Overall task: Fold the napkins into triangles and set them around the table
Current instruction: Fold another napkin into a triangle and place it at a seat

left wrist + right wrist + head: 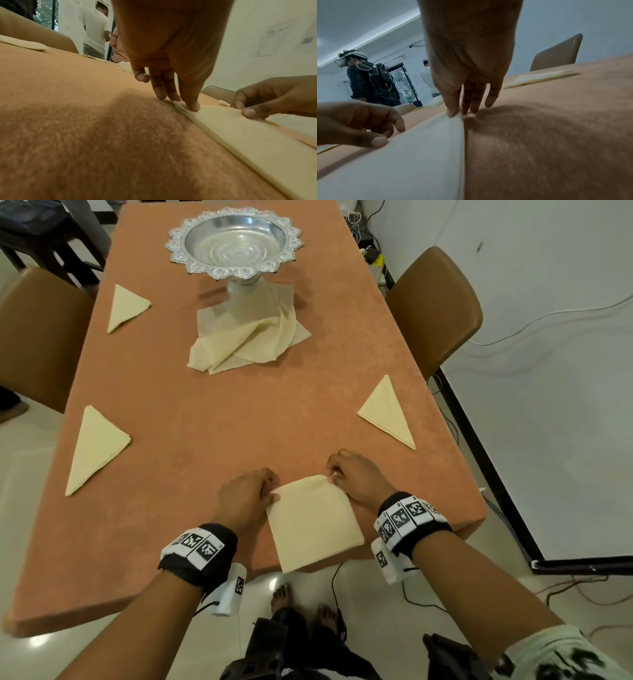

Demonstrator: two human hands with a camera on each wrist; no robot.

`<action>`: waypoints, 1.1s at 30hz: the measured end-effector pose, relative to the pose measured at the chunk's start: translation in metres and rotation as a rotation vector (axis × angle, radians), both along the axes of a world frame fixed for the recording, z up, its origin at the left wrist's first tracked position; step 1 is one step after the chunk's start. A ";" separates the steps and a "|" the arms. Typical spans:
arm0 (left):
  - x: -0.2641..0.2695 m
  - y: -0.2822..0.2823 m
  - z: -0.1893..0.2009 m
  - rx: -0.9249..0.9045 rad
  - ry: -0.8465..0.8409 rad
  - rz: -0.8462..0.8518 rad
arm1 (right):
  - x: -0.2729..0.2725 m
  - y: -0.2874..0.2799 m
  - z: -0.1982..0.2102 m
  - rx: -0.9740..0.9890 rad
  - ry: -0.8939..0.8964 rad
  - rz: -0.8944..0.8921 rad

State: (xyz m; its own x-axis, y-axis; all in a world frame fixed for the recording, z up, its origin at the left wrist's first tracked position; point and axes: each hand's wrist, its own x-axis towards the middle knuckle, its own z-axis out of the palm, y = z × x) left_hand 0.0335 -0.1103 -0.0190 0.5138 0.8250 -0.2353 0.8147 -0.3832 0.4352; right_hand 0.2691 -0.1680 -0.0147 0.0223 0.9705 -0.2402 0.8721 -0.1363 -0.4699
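Observation:
A pale yellow napkin (313, 523), folded to a square, lies at the near table edge and hangs slightly over it. My left hand (274, 491) pinches its far left corner; in the left wrist view the thumb (193, 106) lies on top of the cloth (240, 135). My right hand (332, 475) pinches the far right corner between thumb (453, 113) and forefinger, lifting it a little off the table. Three folded triangle napkins lie around the table: far left (126, 306), near left (96, 446), right (388, 412).
A heap of unfolded napkins (246, 344) lies mid-table under a silver pedestal bowl (234, 241). Brown chairs stand at the left (37, 330) and right (438, 309) sides. Cables run over the floor at the right (582, 594). People stand in the background (371, 83).

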 end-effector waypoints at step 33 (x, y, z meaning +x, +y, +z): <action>-0.061 -0.041 -0.014 0.242 -0.024 -0.118 | -0.053 -0.090 -0.032 0.412 -0.052 0.464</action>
State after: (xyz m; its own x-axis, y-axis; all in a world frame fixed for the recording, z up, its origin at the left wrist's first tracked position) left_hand -0.0278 -0.1510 -0.0327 0.6125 0.7901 -0.0250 0.7490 -0.5699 0.3380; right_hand 0.2163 -0.2577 -0.0465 -0.4222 0.8947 0.1460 0.8204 0.4456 -0.3582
